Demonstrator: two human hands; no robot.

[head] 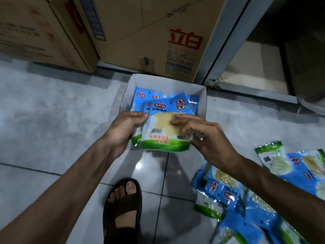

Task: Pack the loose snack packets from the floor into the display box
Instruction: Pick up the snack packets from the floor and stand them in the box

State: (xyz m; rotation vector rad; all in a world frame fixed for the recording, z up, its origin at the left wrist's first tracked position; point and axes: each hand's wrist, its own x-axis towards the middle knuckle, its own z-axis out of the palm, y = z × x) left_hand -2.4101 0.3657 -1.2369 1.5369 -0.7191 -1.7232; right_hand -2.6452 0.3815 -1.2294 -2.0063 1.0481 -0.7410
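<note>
A white display box [202, 101] stands open on the tiled floor, with several blue and green snack packets [140, 97] leaning inside it. A small stack of the same packets [163, 127] is held upright at the box's near edge. My left hand [123, 129] grips the stack's left side. My right hand [205, 138] pinches its right side, with the fingers over the clear window of the front packet. More loose packets [233, 199] lie scattered on the floor at the lower right, partly hidden under my right forearm.
Large brown cardboard cartons [149, 32] stand right behind the box. A metal door frame [228, 41] and threshold run along the right. My sandalled foot [124, 208] rests on the tiles just below the box. Bare floor stretches to the left.
</note>
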